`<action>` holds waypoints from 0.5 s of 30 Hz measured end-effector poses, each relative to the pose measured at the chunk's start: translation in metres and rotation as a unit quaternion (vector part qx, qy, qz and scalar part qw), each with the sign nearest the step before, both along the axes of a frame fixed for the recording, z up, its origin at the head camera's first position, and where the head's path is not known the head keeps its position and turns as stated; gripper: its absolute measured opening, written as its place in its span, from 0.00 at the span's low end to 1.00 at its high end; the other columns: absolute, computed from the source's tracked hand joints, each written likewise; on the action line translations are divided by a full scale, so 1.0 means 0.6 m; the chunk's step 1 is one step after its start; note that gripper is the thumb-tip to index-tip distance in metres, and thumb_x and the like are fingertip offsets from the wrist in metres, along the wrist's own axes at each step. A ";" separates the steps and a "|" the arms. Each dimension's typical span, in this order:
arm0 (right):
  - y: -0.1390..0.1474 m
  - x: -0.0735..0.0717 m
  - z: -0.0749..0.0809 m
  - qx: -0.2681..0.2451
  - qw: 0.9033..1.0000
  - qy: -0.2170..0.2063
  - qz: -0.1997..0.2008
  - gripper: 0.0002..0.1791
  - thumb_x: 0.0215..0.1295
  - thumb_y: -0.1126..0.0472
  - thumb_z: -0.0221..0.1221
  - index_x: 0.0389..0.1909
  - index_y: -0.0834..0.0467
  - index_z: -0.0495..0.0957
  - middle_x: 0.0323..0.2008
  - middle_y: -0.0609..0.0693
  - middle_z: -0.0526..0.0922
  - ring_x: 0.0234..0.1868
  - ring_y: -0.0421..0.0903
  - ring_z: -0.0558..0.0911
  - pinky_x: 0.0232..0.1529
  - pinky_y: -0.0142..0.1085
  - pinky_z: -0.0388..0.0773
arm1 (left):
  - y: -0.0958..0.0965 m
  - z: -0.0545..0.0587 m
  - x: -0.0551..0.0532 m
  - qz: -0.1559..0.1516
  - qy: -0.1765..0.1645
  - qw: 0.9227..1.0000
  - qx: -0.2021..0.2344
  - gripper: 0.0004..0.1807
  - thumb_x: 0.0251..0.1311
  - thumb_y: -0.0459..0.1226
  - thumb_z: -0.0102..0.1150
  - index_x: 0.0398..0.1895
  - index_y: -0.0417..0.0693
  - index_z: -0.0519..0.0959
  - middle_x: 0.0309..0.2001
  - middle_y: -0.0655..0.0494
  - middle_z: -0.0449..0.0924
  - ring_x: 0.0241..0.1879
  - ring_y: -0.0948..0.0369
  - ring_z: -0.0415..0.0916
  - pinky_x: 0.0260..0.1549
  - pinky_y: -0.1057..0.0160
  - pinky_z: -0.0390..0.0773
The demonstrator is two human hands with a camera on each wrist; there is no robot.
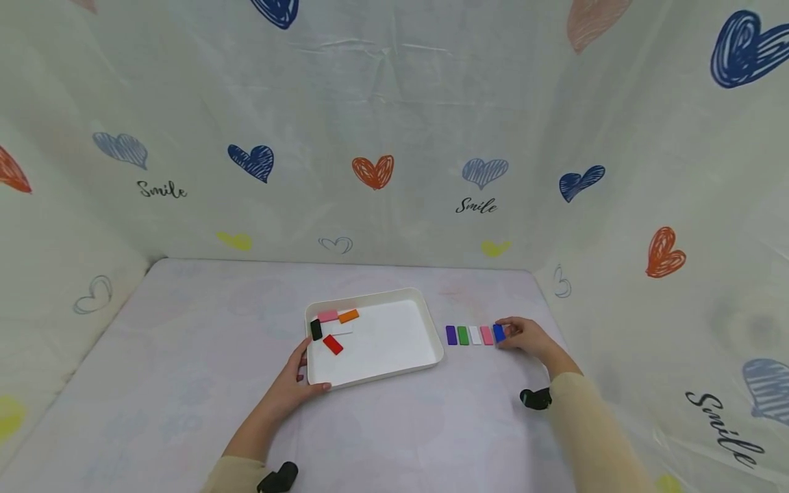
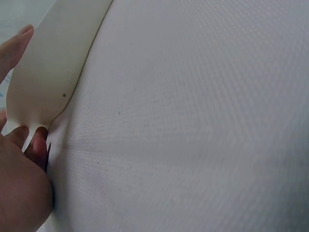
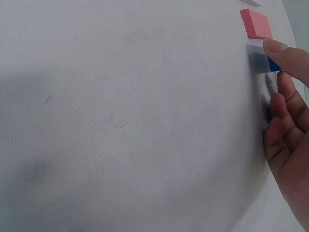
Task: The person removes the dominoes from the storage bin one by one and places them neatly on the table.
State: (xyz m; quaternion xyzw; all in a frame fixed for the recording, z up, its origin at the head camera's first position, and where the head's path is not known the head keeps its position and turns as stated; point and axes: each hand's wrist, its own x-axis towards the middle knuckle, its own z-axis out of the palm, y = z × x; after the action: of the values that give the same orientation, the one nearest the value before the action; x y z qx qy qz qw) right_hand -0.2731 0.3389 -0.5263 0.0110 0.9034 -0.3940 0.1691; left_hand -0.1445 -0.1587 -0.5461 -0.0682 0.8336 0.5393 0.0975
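At the right end of a row of small flat blocks, my right hand (image 1: pixel 524 337) pinches a blue block (image 1: pixel 498 333) between thumb and fingers. In the right wrist view the thumb covers part of that blue block (image 3: pixel 274 65), and a pink block (image 3: pixel 257 24) lies beside it. My left hand (image 1: pixel 294 378) grips the near left corner of a white tray (image 1: pixel 394 373), thumb at the near rim and fingers along the left side. The left wrist view shows the tray's outer wall (image 2: pixel 58 63) with the left hand (image 2: pixel 21 179) against it.
Left of the blue block lie a pink (image 1: pixel 486 335), a white (image 1: pixel 474 335), a green (image 1: pixel 463 335) and a purple block (image 1: pixel 451 335). Inside the tray are black (image 1: pixel 316 329), pink (image 1: pixel 328 315), orange (image 1: pixel 348 315), red (image 1: pixel 333 344) and white (image 1: pixel 337 328) pieces. A patterned curtain (image 1: pixel 419 123) surrounds the table.
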 end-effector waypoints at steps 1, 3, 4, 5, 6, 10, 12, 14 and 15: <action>0.001 0.000 -0.002 -0.003 1.000 0.001 -0.003 0.31 0.53 0.64 0.71 0.59 0.62 0.75 0.37 0.54 0.71 0.41 0.51 0.70 0.39 0.38 0.69 | 0.000 0.001 0.000 -0.001 0.000 1.000 0.000 0.61 0.44 0.43 0.77 0.77 0.50 0.45 0.64 0.40 0.61 0.64 0.45 0.60 0.62 0.40 0.63; 0.003 0.000 -0.005 -0.011 1.000 0.002 -0.004 0.30 0.53 0.65 0.71 0.59 0.63 0.75 0.37 0.54 0.72 0.41 0.51 0.70 0.39 0.38 0.69 | 0.001 0.002 0.000 -0.001 -0.001 1.000 0.000 0.61 0.45 0.43 0.77 0.77 0.50 0.45 0.64 0.40 0.61 0.64 0.44 0.60 0.62 0.40 0.63; 0.003 0.000 -0.007 -0.014 1.000 0.002 -0.009 0.30 0.53 0.65 0.71 0.59 0.62 0.75 0.37 0.53 0.72 0.40 0.50 0.70 0.39 0.38 0.69 | 0.001 0.003 0.000 -0.002 -0.001 1.000 0.000 0.61 0.45 0.43 0.77 0.77 0.50 0.45 0.64 0.40 0.61 0.64 0.44 0.60 0.62 0.40 0.63; 0.004 0.000 -0.009 -0.015 1.000 0.001 -0.011 0.30 0.53 0.65 0.71 0.59 0.62 0.75 0.37 0.53 0.72 0.40 0.50 0.70 0.39 0.37 0.69 | 0.001 0.003 0.000 -0.003 0.000 1.000 0.000 0.61 0.45 0.43 0.77 0.77 0.50 0.45 0.64 0.40 0.61 0.64 0.44 0.60 0.62 0.40 0.63; 0.004 0.000 -0.010 -0.016 1.000 0.000 -0.011 0.30 0.53 0.66 0.71 0.59 0.62 0.75 0.37 0.53 0.72 0.40 0.50 0.70 0.39 0.37 0.69 | 0.001 0.003 0.000 -0.003 0.000 1.000 0.001 0.61 0.45 0.43 0.77 0.77 0.50 0.45 0.64 0.40 0.61 0.64 0.44 0.60 0.62 0.40 0.63; 0.007 0.001 -0.014 -0.015 1.000 -0.003 -0.010 0.31 0.53 0.67 0.71 0.60 0.61 0.75 0.36 0.53 0.71 0.39 0.50 0.68 0.37 0.37 0.67 | 0.002 0.005 0.000 -0.002 -0.002 1.000 0.000 0.61 0.45 0.44 0.77 0.77 0.50 0.45 0.65 0.40 0.61 0.63 0.44 0.60 0.62 0.41 0.64; 0.009 0.002 -0.016 -0.016 1.000 -0.004 -0.003 0.31 0.54 0.67 0.70 0.61 0.62 0.74 0.37 0.54 0.70 0.39 0.50 0.68 0.36 0.37 0.67 | 0.002 0.005 0.000 0.000 -0.002 1.000 -0.004 0.61 0.45 0.44 0.77 0.77 0.49 0.45 0.64 0.39 0.61 0.62 0.45 0.61 0.61 0.41 0.64; 0.009 0.003 -0.018 -0.025 1.000 -0.003 -0.008 0.31 0.53 0.68 0.70 0.61 0.62 0.75 0.37 0.54 0.71 0.38 0.50 0.68 0.35 0.36 0.68 | 0.002 0.005 0.000 0.002 -0.004 1.000 -0.007 0.61 0.45 0.44 0.77 0.77 0.49 0.45 0.64 0.39 0.62 0.62 0.44 0.61 0.61 0.41 0.65; 0.009 0.003 -0.020 -0.029 1.000 -0.001 -0.008 0.31 0.53 0.68 0.70 0.60 0.62 0.74 0.37 0.54 0.71 0.38 0.50 0.68 0.35 0.36 0.68 | 0.002 0.004 0.000 0.003 -0.005 1.000 -0.008 0.61 0.44 0.44 0.77 0.77 0.49 0.45 0.64 0.39 0.62 0.62 0.44 0.61 0.61 0.41 0.65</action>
State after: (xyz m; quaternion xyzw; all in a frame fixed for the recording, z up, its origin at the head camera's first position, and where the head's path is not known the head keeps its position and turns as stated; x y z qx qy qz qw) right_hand -0.2713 0.3441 -0.5384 0.0135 0.8914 -0.4208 0.1676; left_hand -0.1445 -0.1575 -0.5434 -0.0742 0.8374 0.5323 0.0999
